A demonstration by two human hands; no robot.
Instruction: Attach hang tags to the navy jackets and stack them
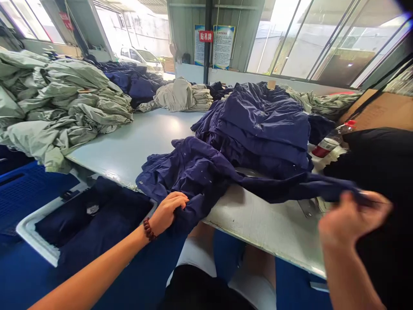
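Note:
A crumpled navy garment (193, 172) lies at the table's front edge, part of it hanging over. My left hand (169, 211), wearing a dark red bead bracelet, grips a fold of the garment near that edge, its fingers curled into the cloth. Off to the right, my right hand (356, 215) is closed on a long narrow piece of the same garment, which looks like a sleeve, drawn out across the table. That hand is somewhat blurred. Behind the garment rises a stack of navy garments (261, 125).
Pale green garments (64, 94) are heaped on the table (155, 129) at left. A plastic bottle (332, 140) and black cloth (380, 163) are at right, near a cardboard box (383, 110). Below left, a white-framed holder (38, 232) contains navy cloth beside a blue crate (22, 189).

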